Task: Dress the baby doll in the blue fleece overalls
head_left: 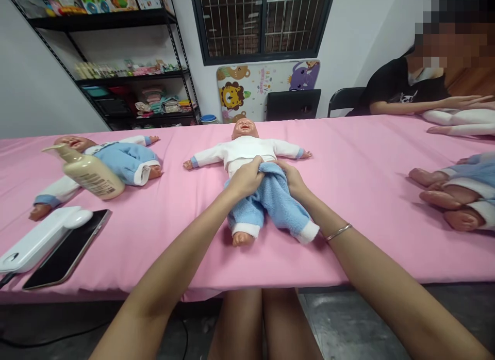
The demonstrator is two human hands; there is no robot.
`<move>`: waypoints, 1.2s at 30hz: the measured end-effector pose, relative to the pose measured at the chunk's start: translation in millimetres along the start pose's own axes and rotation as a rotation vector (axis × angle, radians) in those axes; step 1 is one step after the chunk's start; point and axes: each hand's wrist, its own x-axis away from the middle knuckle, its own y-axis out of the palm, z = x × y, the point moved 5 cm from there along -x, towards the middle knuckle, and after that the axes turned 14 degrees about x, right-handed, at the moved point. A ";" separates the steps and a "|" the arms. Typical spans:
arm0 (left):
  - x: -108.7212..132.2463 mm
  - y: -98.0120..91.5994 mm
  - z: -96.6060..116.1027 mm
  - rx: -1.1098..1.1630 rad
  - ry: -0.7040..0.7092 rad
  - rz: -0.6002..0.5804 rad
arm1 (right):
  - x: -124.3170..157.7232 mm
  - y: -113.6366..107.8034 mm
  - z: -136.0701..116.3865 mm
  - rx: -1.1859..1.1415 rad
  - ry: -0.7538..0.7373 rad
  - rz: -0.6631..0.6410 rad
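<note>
A baby doll (247, 149) in a white top lies face up on the pink-covered table, arms spread and head away from me. Blue fleece trousers (276, 200) with white cuffs cover its legs. One foot pokes out of the cuff on the left; the cuff on the right shows no foot. My left hand (249, 177) grips the waistband at the doll's middle, its fingers closed on the cloth. On the other side of the waist, my right hand (292, 178) is closed on the trousers too, its fingertips partly hidden by the fabric.
To the left are another doll (127, 159), a pump bottle (93, 177), a white device (38, 241) and a phone (69, 251). More dolls (460, 192) lie at the right edge. A person (406, 86) sits at the far right with hands on a doll.
</note>
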 end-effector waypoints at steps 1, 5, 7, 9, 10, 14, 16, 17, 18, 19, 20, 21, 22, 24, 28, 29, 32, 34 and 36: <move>0.1 2.5 0.0 -0.050 -0.013 -0.016 | -0.9 0.1 3.0 -0.017 -0.016 0.002; -12.7 13.5 3.5 -0.337 0.059 -0.073 | -2.9 4.7 19.8 -0.142 0.120 -0.043; -26.8 18.1 8.1 -0.460 0.170 -0.085 | -2.2 4.6 28.0 -0.131 0.248 -0.020; -41.2 21.2 13.4 -0.541 0.300 -0.119 | -1.3 0.6 31.1 -0.091 0.315 0.020; -46.8 21.4 15.9 -0.572 0.361 -0.136 | -0.9 -1.8 31.1 -0.083 0.328 0.021; -47.1 3.7 16.2 -0.601 0.404 -0.054 | 4.6 -13.6 35.3 -0.040 0.505 -0.053; -33.1 -14.7 4.2 -0.490 0.253 0.057 | 8.7 -23.3 38.2 0.045 0.632 -0.026; -23.4 -23.5 -5.6 -0.404 0.158 0.090 | 9.3 -27.2 37.3 0.064 0.655 -0.006; -12.9 -30.7 -17.1 -0.306 0.067 0.094 | 8.6 -28.9 34.8 0.033 0.641 -0.002; -2.5 -36.5 -29.6 -0.195 -0.017 0.079 | 6.8 -28.5 30.9 -0.048 0.602 -0.014; 7.0 -41.5 -42.4 -0.071 -0.092 0.059 | 4.6 -27.0 26.3 -0.162 0.557 -0.033; 15.1 -45.5 -54.3 0.048 -0.152 0.035 | 2.5 -25.1 21.8 -0.286 0.522 -0.053; 21.2 -48.4 -64.9 0.156 -0.203 0.003 | 0.8 -23.0 18.2 -0.399 0.504 -0.072; 26.3 -52.3 -78.6 0.317 -0.249 -0.049 | -1.4 -18.6 14.0 -0.511 0.498 -0.101; 8.5 -60.4 -74.4 0.485 -0.136 0.145 | -3.9 -7.1 9.0 -0.239 0.372 -0.136; 0.7 -59.7 -69.0 0.506 -0.091 0.210 | -4.3 -2.7 7.1 -0.164 0.320 -0.145; -24.1 -44.1 -51.4 0.433 0.016 0.229 | -6.2 9.3 2.1 -0.060 0.183 -0.168; -35.2 -31.5 -47.0 0.306 0.027 0.192 | -9.1 9.5 4.8 -0.019 0.147 -0.143; -38.2 -24.7 -51.0 0.224 -0.002 0.183 | -12.1 -2.6 17.6 0.064 0.217 -0.005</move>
